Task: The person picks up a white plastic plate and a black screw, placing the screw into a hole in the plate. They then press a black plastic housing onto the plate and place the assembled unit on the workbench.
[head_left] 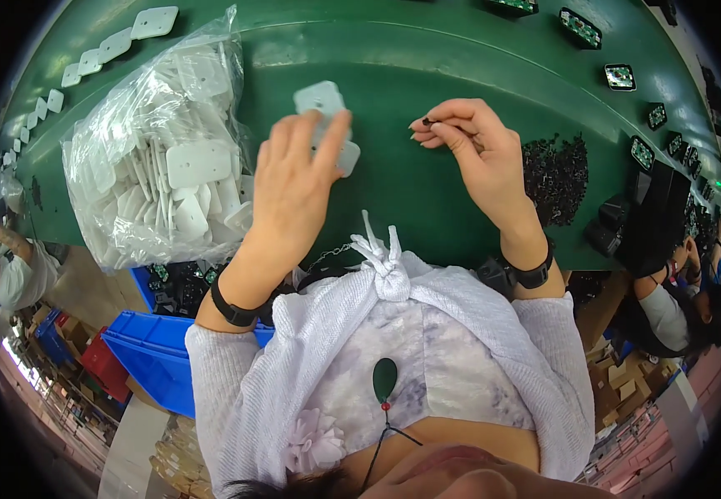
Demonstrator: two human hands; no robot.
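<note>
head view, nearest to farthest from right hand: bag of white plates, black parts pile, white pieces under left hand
1. Black parts pile, just right of the right hand.
2. White pieces, to its left, partly under the left hand.
3. Bag of white plates, farther left, past the left hand.

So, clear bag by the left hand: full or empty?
Well filled: white plates crowd the clear bag, visible through its film. Can't tell whether more would fit.
</note>
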